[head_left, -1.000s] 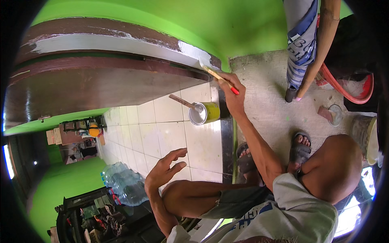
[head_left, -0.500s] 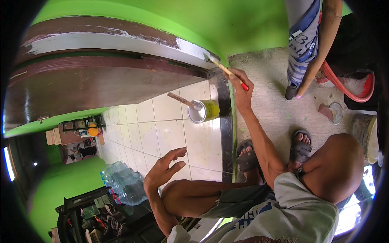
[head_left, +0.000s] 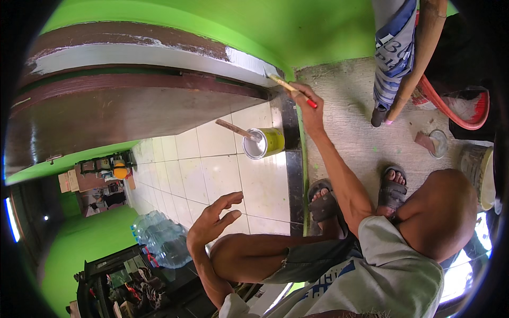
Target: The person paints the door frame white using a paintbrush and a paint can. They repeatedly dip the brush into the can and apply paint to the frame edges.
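The right hand (head_left: 308, 108) is grasping the brush (head_left: 281, 81) near upper centre, its fingers closing around the handle and the red end showing beside them. The bristles are pointing up and left and appear to be touching the white end of the frame (head_left: 246, 65). The brush is probably weighing little; its handle looks stiff, its bristles soft and bending. Bare handle behind the bristles should be giving the surest hold, while wet paint would be making it slippery.

The left hand (head_left: 214, 220) is hanging free at lower centre, holding nothing, fingers curving loosely and thumb standing apart.

Between the hands, the can (head_left: 274, 142) is standing on glossy, pale square tiles (head_left: 220, 177). It is a yellow cylinder with a whitened rim, and a flat brown stick (head_left: 230, 127) is leaning out of its mouth. The can is likely feeling heavier than the brush and spilling if tipped, so its sides are offering the better hold.

Across the upper left, the frame is showing smooth white over dull brown, ragged at the edges. Below it the brown door (head_left: 132, 114) is reflecting light. At upper right, rough grey concrete (head_left: 344, 95) is meeting the smooth green wall (head_left: 323, 32).
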The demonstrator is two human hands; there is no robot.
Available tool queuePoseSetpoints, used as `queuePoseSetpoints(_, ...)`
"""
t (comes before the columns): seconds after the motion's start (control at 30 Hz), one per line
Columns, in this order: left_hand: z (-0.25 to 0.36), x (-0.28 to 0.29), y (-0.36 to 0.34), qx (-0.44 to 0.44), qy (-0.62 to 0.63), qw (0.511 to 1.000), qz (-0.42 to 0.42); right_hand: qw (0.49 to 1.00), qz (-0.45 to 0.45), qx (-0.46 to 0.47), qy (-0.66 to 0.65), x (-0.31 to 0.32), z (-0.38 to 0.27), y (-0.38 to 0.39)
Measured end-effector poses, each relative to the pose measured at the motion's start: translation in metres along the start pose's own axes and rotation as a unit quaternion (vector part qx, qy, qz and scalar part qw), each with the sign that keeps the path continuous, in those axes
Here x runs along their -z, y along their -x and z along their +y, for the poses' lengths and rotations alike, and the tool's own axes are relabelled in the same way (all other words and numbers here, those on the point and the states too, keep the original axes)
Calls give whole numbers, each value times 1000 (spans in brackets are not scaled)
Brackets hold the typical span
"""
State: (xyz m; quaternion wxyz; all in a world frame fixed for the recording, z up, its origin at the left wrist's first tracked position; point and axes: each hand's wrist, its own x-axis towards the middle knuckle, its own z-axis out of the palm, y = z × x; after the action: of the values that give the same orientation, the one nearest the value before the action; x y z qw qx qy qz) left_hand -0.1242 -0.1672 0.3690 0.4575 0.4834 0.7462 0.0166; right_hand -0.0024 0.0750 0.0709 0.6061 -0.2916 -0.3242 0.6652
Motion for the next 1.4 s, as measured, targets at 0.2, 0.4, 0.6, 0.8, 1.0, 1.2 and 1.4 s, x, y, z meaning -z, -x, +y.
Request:
queuePoseSetpoints(0.2,-1,-1,3,8,12,1000,0,994,21,-31,-104,9,-12,13)
queuePoseSetpoints(0.4,-2,1,0,-7,11,1000,2,1000,16,-3,2,-18,-6,31)
queuePoseSetpoints(0.6,-2,0,2,2,7,1000,0,994,66,-64,-61,-9,-38,47)
queuePoseSetpoints(0.8,-2,0,6,-7,-1,1000,7,981,138,-68,-115,-38,-40,41)
queuePoseSetpoints(1.0,-7,-3,4,-14,12,1000,6,994,5,-32,-102,-62,-45,46)
queuePoseSetpoints(1.2,-4,-2,7,-16,2,1000,13,984,63,-117,-117,-9,-49,48)
queuePoseSetpoints(1.4,-10,-2,13,-16,11,999,26,989,-96,-114,-7,31,-48,7)
